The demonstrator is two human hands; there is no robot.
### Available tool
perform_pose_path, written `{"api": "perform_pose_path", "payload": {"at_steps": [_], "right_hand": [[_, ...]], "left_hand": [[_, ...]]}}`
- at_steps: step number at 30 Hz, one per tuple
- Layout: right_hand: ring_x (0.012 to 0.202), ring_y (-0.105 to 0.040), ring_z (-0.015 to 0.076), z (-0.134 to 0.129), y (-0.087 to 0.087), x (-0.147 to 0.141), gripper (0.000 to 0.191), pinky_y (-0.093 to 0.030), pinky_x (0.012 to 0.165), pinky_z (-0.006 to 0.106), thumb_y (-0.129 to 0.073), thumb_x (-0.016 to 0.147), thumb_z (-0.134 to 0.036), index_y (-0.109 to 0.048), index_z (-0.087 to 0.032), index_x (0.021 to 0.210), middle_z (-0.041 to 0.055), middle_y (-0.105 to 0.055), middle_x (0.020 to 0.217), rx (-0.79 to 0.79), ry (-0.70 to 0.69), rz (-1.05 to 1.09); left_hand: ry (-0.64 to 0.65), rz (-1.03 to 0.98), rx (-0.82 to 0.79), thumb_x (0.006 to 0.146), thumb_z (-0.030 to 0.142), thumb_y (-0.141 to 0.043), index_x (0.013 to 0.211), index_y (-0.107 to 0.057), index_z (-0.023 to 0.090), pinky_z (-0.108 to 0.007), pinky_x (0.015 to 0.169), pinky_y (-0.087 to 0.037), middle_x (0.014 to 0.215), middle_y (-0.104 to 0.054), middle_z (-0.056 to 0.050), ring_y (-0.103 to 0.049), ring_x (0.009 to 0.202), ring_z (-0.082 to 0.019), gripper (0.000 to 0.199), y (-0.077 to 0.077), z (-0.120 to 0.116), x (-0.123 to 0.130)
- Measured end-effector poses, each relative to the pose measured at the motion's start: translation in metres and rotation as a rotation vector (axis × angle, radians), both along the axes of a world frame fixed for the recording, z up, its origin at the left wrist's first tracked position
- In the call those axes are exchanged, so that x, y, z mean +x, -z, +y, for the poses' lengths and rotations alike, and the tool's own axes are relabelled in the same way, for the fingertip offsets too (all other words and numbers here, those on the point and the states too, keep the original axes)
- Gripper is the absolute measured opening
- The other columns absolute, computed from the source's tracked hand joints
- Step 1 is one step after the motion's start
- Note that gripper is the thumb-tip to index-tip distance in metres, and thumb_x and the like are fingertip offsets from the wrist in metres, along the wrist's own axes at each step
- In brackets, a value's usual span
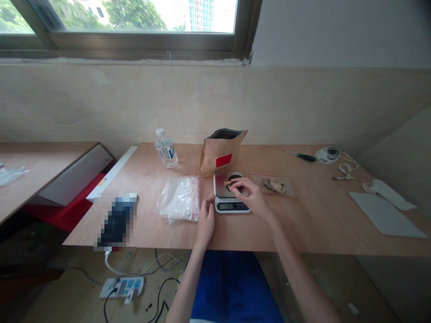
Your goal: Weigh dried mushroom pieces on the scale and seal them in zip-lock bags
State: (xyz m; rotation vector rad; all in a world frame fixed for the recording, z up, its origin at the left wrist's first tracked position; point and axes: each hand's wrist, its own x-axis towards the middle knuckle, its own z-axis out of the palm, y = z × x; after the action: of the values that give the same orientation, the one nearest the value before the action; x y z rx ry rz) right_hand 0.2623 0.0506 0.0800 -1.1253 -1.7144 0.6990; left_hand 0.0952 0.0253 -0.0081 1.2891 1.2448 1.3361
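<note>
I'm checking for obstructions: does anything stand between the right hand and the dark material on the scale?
Nothing visible does: the right hand is over the scale, right at the dark material. The brown pouch stands behind the scale.

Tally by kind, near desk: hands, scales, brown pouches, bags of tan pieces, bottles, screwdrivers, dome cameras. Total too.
Hands (left hand, right hand): 2
Scale: 1
Brown pouch: 1
Bag of tan pieces: 1
Bottle: 1
Screwdriver: 1
Dome camera: 1
Total: 8
</note>
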Motion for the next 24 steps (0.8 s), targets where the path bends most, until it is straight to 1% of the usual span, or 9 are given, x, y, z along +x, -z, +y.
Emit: {"api": "perform_pose_path", "payload": {"at_steps": [2,4,7,12,16,19,21,24], "right_hand": [[0.1,-0.059,0.02,0.006,0.018,-0.005,0.012,-0.051,0.076,0.031,-0.055,0.082,-0.028,-0.064,-0.02,0.082,0.0082,-0.063,0.103,0.022,0.025,-0.05],[0.1,-0.059,0.0196,0.01,0.027,-0.01,0.012,-0.049,0.082,0.033,-0.054,0.083,-0.027,-0.064,-0.02,0.082,0.0081,-0.063,0.102,0.048,0.011,-0.113],[0.104,-0.057,0.0201,0.012,0.031,-0.013,0.013,-0.044,0.091,0.037,-0.052,0.084,-0.025,-0.064,-0.021,0.082,0.0082,-0.063,0.103,0.083,0.004,-0.196],[0.114,-0.05,0.0249,0.01,0.033,-0.012,0.013,-0.04,0.096,0.045,-0.054,0.083,-0.026,-0.066,-0.021,0.082,0.0113,-0.059,0.119,0.164,0.093,-0.278],[0.114,-0.05,0.0246,0.008,0.029,-0.007,0.013,-0.04,0.096,0.044,-0.055,0.082,-0.028,-0.067,-0.022,0.08,0.0108,-0.058,0.118,0.166,0.102,-0.252],[0.106,-0.054,0.0223,0.012,0.018,0.0,0.016,-0.042,0.093,0.041,-0.055,0.083,-0.032,-0.067,-0.023,0.083,0.0089,-0.062,0.108,0.142,0.185,-0.147],[0.098,-0.058,0.0205,0.021,0.01,0.005,0.02,-0.045,0.088,0.037,-0.052,0.085,-0.036,-0.066,-0.022,0.087,0.0073,-0.064,0.1,0.094,0.225,-0.045],[0.087,-0.062,0.0178,0.045,0.004,0.01,0.025,-0.047,0.081,0.032,-0.053,0.084,-0.041,-0.064,-0.02,0.09,0.0052,-0.067,0.094,-0.037,0.169,0.068]], "left_hand": [[-0.007,0.002,-0.003,0.089,0.024,-0.04,0.107,-0.056,0.018,-0.036,0.097,-0.041,0.111,-0.061,-0.007,-0.056,0.107,-0.018,0.025,0.0,0.0,0.0],[-0.01,0.007,-0.004,0.089,0.024,-0.04,0.107,-0.056,0.018,-0.036,0.097,-0.041,0.111,-0.061,-0.007,-0.056,0.107,-0.018,0.025,-0.001,0.0,0.0],[-0.004,0.014,-0.003,0.089,0.024,-0.04,0.107,-0.056,0.018,-0.036,0.096,-0.042,0.111,-0.061,-0.007,-0.056,0.106,-0.018,0.025,-0.002,-0.001,-0.001],[-0.005,0.02,0.01,0.089,0.024,-0.04,0.107,-0.056,0.019,-0.037,0.097,-0.041,0.112,-0.061,-0.007,-0.055,0.108,-0.018,0.025,-0.003,-0.001,-0.001],[-0.012,0.022,0.003,0.089,0.025,-0.04,0.107,-0.057,0.019,-0.037,0.097,-0.041,0.112,-0.061,-0.007,-0.055,0.108,-0.018,0.025,-0.002,-0.001,-0.001],[-0.011,0.019,-0.002,0.089,0.025,-0.041,0.107,-0.057,0.019,-0.037,0.097,-0.041,0.112,-0.062,-0.007,-0.055,0.108,-0.019,0.025,-0.002,-0.001,-0.001],[-0.013,0.021,-0.008,0.089,0.025,-0.041,0.107,-0.057,0.019,-0.037,0.097,-0.041,0.112,-0.062,-0.007,-0.056,0.108,-0.019,0.025,-0.002,-0.002,-0.001],[-0.018,0.021,-0.007,0.089,0.025,-0.041,0.106,-0.057,0.019,-0.037,0.098,-0.041,0.112,-0.062,-0.007,-0.056,0.108,-0.019,0.025,-0.003,-0.002,-0.001]]}}
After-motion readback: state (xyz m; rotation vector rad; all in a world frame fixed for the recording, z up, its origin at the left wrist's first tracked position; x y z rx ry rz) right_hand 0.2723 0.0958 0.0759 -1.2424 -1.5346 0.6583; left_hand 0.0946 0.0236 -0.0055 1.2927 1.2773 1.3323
